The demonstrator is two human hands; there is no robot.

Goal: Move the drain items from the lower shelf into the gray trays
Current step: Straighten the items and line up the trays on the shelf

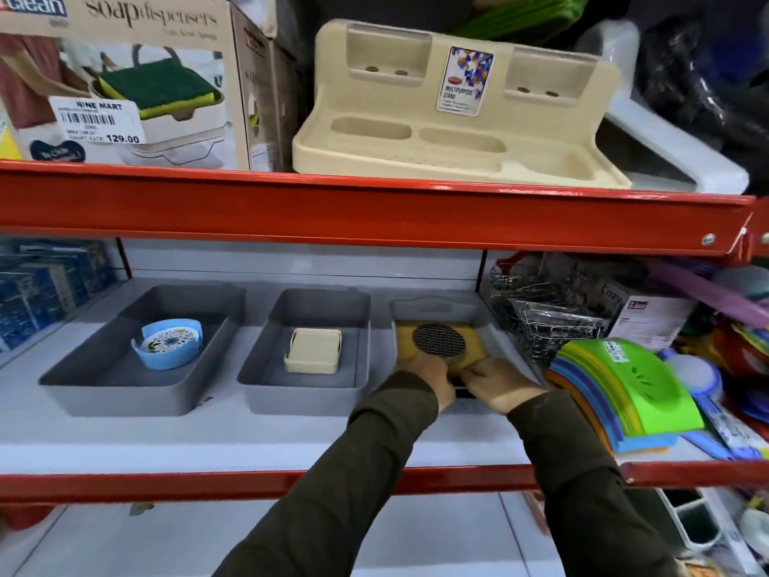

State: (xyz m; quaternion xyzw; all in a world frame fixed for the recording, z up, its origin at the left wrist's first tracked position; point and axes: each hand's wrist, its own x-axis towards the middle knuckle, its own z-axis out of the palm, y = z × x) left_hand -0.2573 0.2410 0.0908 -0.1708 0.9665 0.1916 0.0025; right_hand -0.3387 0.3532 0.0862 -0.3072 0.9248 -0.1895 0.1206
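Three gray trays stand in a row on the white shelf. The left tray holds a blue round drain holder. A cream square drain item lies in the middle tray. In the right tray lies a yellow drain pack with a round black mesh strainer on its front. My left hand and my right hand both grip the near edge of this yellow pack, touching each other over the tray's front rim. Both forearms in dark sleeves reach up from below.
A stack of coloured plastic mats sits just right of my right hand, with wire baskets behind it. A red shelf beam runs overhead, carrying a cream multipurpose stand and a soap dispenser box. Blue packs fill the far left.
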